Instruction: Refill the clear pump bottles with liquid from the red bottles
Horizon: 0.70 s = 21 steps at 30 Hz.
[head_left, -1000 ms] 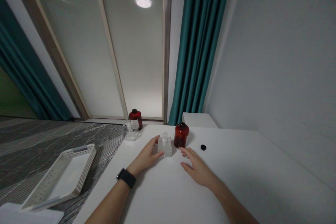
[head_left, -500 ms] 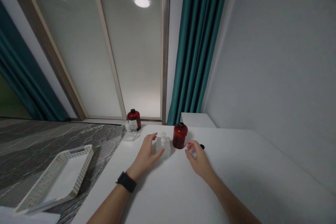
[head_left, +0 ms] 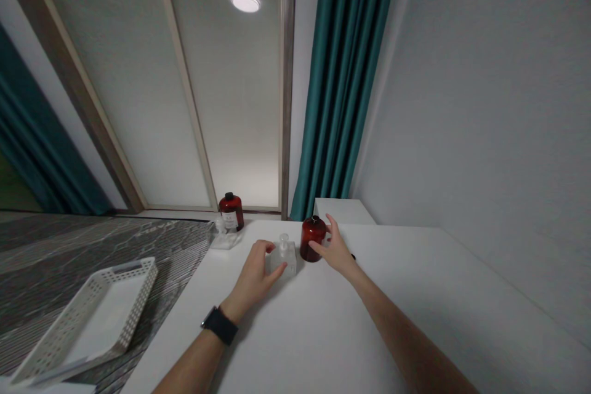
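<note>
My left hand [head_left: 253, 271], a dark watch on its wrist, has thumb and fingers closed about the left side of a clear glass bottle [head_left: 288, 258] with a round stopper. To the right of it stands an uncapped dark red bottle [head_left: 312, 241], upright on the white table [head_left: 295, 332]. My right hand [head_left: 336, 251] reaches round that bottle's right side, thumb across its front and fingers spread; a firm grip does not show. A small black cap [head_left: 353, 257] lies mostly hidden behind my right wrist.
At the table's far left corner stand a capped, labelled red bottle [head_left: 231, 212] and another clear glass bottle [head_left: 223, 237]. A white perforated basket [head_left: 138, 305] is left of the table, above the grey patterned floor. A white box-like piece [head_left: 344, 210] stands behind the far edge.
My right hand has moved left and forward, from beside the red bottle to around its right side. The left fingers have drawn in on the clear glass bottle. The view has shifted slightly.
</note>
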{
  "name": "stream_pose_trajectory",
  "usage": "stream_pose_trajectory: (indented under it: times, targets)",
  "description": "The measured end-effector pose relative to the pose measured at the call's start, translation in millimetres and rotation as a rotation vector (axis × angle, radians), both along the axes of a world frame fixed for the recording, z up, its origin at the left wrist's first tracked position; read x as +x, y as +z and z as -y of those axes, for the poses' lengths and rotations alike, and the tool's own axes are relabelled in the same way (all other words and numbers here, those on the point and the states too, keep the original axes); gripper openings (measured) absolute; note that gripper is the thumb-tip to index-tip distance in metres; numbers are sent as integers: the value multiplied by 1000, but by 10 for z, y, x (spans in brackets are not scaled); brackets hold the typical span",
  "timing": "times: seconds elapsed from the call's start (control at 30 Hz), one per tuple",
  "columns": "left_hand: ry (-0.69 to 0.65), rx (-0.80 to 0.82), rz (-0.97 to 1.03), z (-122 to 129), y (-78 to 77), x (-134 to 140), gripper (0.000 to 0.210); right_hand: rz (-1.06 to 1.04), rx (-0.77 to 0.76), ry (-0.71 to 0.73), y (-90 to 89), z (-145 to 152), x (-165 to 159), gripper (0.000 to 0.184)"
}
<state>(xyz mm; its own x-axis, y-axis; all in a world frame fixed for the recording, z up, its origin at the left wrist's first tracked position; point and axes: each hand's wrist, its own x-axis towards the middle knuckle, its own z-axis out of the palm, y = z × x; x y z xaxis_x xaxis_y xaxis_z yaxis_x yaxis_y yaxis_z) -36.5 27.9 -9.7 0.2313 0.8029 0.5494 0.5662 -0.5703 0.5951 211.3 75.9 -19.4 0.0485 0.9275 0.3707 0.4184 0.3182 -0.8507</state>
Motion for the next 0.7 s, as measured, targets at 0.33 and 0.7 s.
stream_pose_trajectory:
  times: [0.33, 0.7]
  targets:
    - [-44, -42, -4, 15, 28, 2, 13, -28, -54, 81, 105, 398, 96, 88]
    - [-51, -54, -12, 46, 59, 10, 12, -32, -127, 207, 93, 942, 59, 99]
